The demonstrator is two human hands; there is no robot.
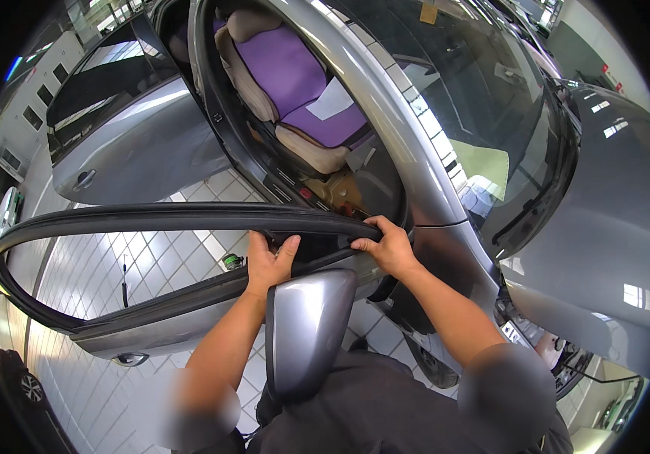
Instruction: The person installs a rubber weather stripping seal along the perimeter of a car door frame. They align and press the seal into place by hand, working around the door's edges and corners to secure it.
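Note:
A silver car door point(196, 325) stands open in front of me, its window opening without glass. A black rubber seal point(151, 210) runs round its frame. Inside the front corner of this frame sits a black triangular trim piece point(311, 246). My left hand point(268, 261) grips the rear edge of that trim, thumb up, some fingers hidden behind it. At the front end of the frame, my right hand point(390, 248) closes over the seal, fingers on top and thumb below. Just under my left hand is the silver door mirror point(311, 321), close to my body.
Beyond the door are a front seat point(283, 72) with purple covering and an open rear door point(139, 144). The windshield point(484, 98) and hood point(605, 219) lie to the right. A small green-and-black round object point(232, 261) shows through the window opening, above the tiled floor point(98, 265).

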